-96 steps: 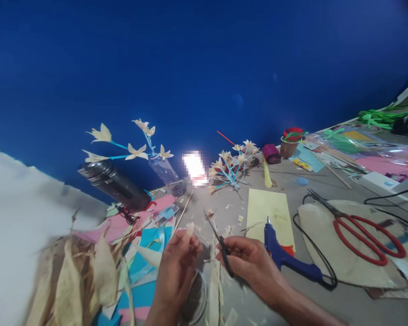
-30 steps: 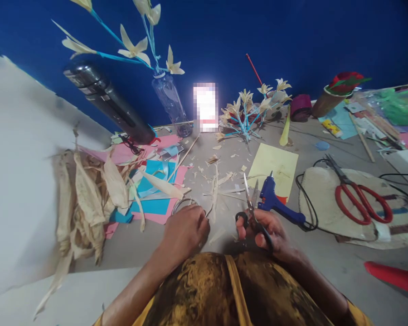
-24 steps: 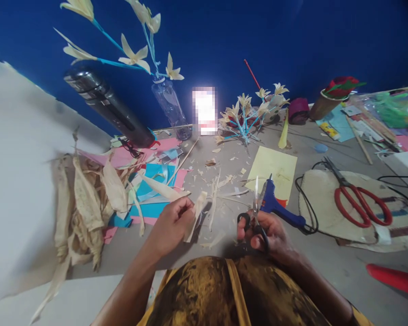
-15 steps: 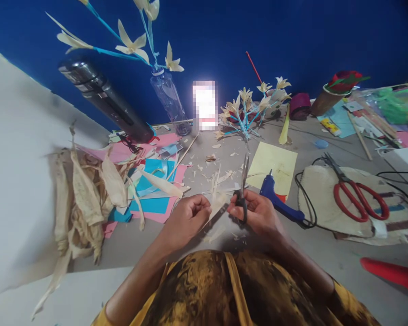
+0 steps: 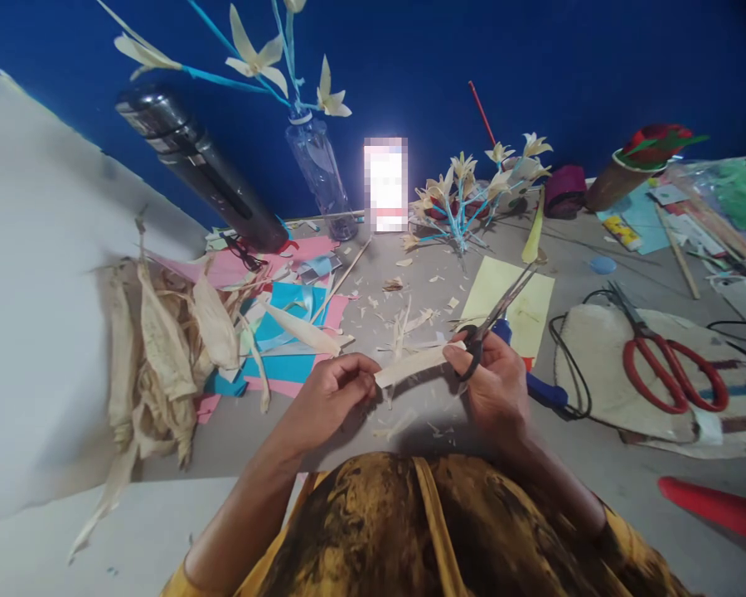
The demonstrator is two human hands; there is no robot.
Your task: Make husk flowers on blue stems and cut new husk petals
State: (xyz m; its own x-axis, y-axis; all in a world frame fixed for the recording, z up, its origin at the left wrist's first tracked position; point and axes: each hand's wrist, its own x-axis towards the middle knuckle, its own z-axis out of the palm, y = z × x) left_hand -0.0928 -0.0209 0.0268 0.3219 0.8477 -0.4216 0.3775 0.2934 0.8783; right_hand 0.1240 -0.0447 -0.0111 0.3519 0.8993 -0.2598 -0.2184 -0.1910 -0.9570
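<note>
A pale strip of dried corn husk [image 5: 414, 366] stretches between my two hands above the table. My left hand [image 5: 343, 391] pinches its left end. With thumb and fingers my right hand [image 5: 494, 377] grips the strip's other end, and it also holds black-handled scissors [image 5: 503, 305], whose blades point up and to the right, away from the strip. Cut scraps of husk [image 5: 404, 332] litter the table beyond and below the strip. A blue glue gun [image 5: 544, 390] lies just right of my right hand, partly hidden by it.
Dried husks [image 5: 162, 348] lie at left beside blue paper [image 5: 286, 311]. Behind stand a dark flask [image 5: 205, 174], a plastic bottle [image 5: 320, 170] with husk flowers and a bright blurred screen [image 5: 385, 182]. Red-handled scissors [image 5: 675, 365] rest on a cloth [image 5: 590, 365] at right.
My right hand has moved right and turned, swinging the scissors from upright to slanting right. It now grips the husk strip's right end, and the strip lies stretched between both hands.
</note>
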